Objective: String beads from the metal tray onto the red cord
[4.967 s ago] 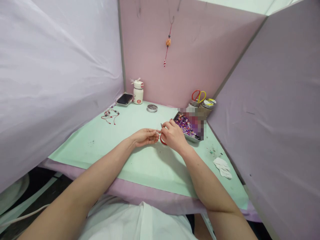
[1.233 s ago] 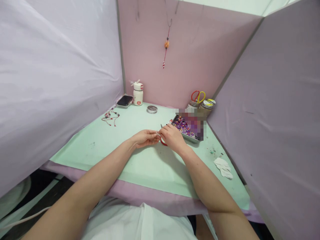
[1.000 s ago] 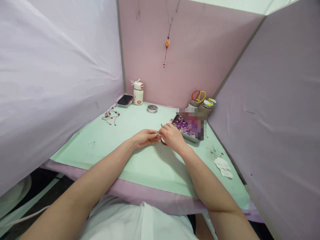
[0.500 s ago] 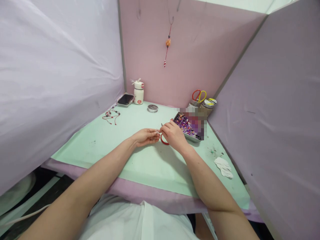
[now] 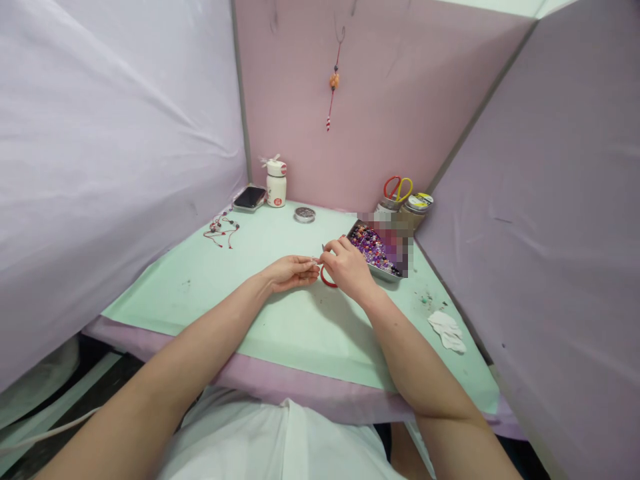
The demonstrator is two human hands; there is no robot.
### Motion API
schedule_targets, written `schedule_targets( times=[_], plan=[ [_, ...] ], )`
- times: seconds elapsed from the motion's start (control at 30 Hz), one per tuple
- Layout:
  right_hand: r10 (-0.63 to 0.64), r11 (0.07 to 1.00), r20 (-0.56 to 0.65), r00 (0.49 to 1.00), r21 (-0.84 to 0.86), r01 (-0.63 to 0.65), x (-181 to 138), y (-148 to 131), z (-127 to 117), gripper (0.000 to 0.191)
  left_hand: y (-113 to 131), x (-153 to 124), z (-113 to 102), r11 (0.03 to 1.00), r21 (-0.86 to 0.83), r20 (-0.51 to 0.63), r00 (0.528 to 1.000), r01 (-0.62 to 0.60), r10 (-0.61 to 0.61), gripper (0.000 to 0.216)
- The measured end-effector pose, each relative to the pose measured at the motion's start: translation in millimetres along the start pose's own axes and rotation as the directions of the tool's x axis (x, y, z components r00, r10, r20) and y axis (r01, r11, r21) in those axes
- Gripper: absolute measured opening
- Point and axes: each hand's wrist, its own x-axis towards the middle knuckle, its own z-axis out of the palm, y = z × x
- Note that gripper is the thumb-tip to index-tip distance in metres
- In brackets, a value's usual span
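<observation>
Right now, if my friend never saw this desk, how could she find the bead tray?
Look at the green table and go to its right side, near the back corner. Just beyond the right hand lies a shallow metal tray. It alone is full of purple beads, while the jars behind it stand tall, one holding scissors.

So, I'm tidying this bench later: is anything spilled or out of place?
Only minor things: a few green bits lie scattered on the green mat near the right partition, beside a crumpled white tissue, outside the bead tray. Nothing else stands out.
</observation>
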Motion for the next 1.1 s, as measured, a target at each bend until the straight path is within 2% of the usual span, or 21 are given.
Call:
schedule_targets(
  times=[1.1],
  plan=[
    [0.007,1.0,0.037,0.999,0.01,-0.007,0.1,-2.0,2.0,0.018,-1.1,2.1,-2.6,1.0,-0.005,0.023,1.0,-0.004,0.004,0.007]
  ],
)
